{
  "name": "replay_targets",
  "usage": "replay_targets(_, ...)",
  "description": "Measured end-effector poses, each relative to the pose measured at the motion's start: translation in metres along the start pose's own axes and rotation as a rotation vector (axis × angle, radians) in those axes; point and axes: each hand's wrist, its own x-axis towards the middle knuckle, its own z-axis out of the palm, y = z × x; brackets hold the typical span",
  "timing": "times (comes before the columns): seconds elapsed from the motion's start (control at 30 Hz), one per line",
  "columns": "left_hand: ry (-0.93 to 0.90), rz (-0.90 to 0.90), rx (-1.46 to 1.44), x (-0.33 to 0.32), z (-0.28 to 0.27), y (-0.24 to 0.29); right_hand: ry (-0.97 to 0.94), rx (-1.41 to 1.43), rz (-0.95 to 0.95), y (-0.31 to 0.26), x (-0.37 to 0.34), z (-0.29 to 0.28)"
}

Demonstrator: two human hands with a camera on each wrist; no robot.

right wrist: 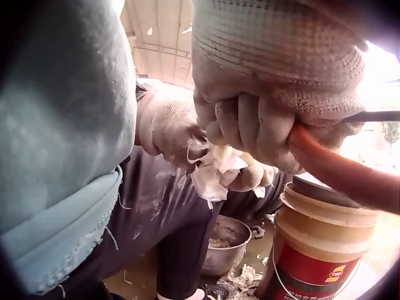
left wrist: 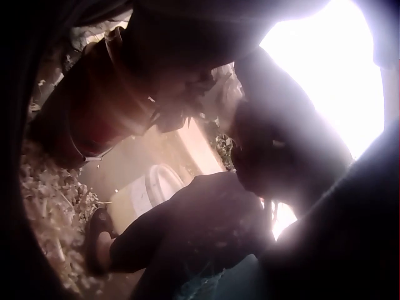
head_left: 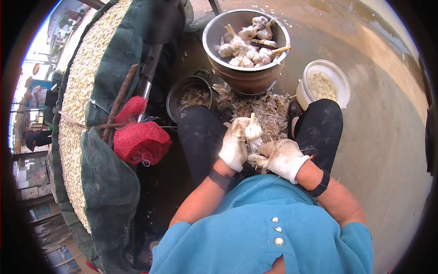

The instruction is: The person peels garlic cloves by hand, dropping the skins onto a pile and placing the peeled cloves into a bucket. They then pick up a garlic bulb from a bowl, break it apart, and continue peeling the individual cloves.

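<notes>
So, I've got one garlic bulb point(head_left: 253, 132) in my gloved left hand point(head_left: 233, 140), fingers curled and pinching it, spread only about as wide as the bulb. It sits right at the fingertips on their right side, stem pointing away from me, roughly between my knees point(head_left: 198, 128). Some loose papery skin point(right wrist: 209, 181) hangs by those fingers. My right hand point(head_left: 284, 157) is close by, lower and to the right of the bulb, fingers folded in around what looks like a thin dark rod point(right wrist: 378, 117); only one end pokes out, so I can't tell what it is. Can't tell if those fingertips touch the bulb either. Ahead of me there's a metal bowl point(head_left: 208, 39) heaped with more garlic point(head_left: 239, 44) on top of a bucket point(head_left: 242, 78), a tub point(head_left: 344, 93) of pale cloves point(head_left: 321, 86) to the right, and peelings point(head_left: 269, 112) on the floor point(head_left: 378, 137).
</notes>
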Motion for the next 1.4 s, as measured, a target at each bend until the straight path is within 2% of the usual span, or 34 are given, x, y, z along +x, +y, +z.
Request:
replay_targets(0.03, 0.010, 0.062, 0.082, 0.003, -0.003, 0.002, -0.136, -0.117, -0.013, -0.002, -0.002, 0.000)
replay_targets(0.07, 0.034, 0.130, 0.224, 0.011, -0.005, 0.006, -0.062, -0.097, -0.059, 0.008, -0.001, 0.024)
replay_targets(0.13, -0.032, 0.036, 0.080, 0.012, -0.004, 0.031, 0.103, 0.003, -0.128, 0.022, 0.000, 0.047)
replay_targets(0.2, -0.030, 0.058, 0.130, 0.012, -0.008, 0.033, -0.155, 0.214, 0.123, 0.005, 0.001, 0.011)
replay_targets(0.23, -0.035, 0.087, 0.185, 0.013, -0.009, 0.034, -0.210, 0.530, 0.229, 0.008, 0.002, 0.010)
replay_targets(0.27, -0.036, 0.087, 0.187, 0.015, -0.012, 0.030, -0.209, 0.531, 0.228, 0.012, 0.003, 0.010)
replay_targets(0.33, -0.002, 0.206, 0.501, 0.017, -0.018, 0.018, 0.084, 0.625, 0.083, 0.017, 0.004, 0.009)
replay_targets(0.4, 0.027, 0.196, 0.522, 0.016, -0.012, 0.025, 0.011, 0.611, 0.227, 0.007, 0.003, -0.017)
replay_targets(0.43, 0.056, 0.189, 0.547, 0.015, -0.008, 0.030, 0.084, 0.707, 0.155, 0.017, 0.007, -0.005)
replay_targets(0.47, 0.057, 0.188, 0.546, 0.014, -0.004, 0.034, 0.157, 0.801, 0.082, 0.026, 0.012, 0.007)
replay_targets(0.53, 0.077, -0.006, 0.161, 0.010, 0.003, 0.042, 0.219, 0.838, 0.030, 0.032, 0.016, 0.019)
replay_targets(0.57, 0.044, -0.035, 0.111, 0.009, 0.004, 0.046, 0.284, 0.875, -0.021, 0.032, 0.016, 0.020)
replay_targets(0.67, 0.040, -0.126, -0.010, 0.006, 0.009, 0.052, 0.260, 1.005, -0.061, 0.018, 0.012, 0.011)
replay_targets(0.7, 0.040, -0.127, -0.010, 0.007, 0.009, 0.048, 0.259, 1.006, -0.061, 0.017, 0.012, 0.008)
replay_targets(0.77, 0.081, -0.029, 0.115, 0.009, 0.007, 0.037, 0.123, 1.149, 0.147, 0.016, 0.014, 0.004)
replay_targets(0.9, 0.062, 0.038, 0.237, 0.008, 0.004, 0.035, 0.093, 1.033, 0.198, 0.013, 0.013, -0.002)
replay_targets(1.0, 0.068, -0.037, 0.203, 0.007, 0.009, 0.041, 0.128, 1.088, 0.162, 0.010, 0.012, -0.003)
replay_targets(1.1, 0.071, 0.030, 0.287, 0.008, 0.009, 0.040, 0.131, 1.113, 0.197, 0.009, 0.013, -0.003)
replay_targets(1.17, 0.056, 0.134, 0.436, 0.008, 0.010, 0.046, 0.151, 1.015, 0.175, 0.012, 0.012, -0.001)
replay_targets(1.3, 0.048, 0.124, 0.432, 0.009, 0.009, 0.039, 0.135, 1.039, 0.150, 0.012, 0.011, -0.003)
replay_targets(1.4, 0.027, 0.140, 0.512, 0.009, 0.011, 0.040, 0.112, 1.095, 0.209, 0.011, 0.012, -0.004)
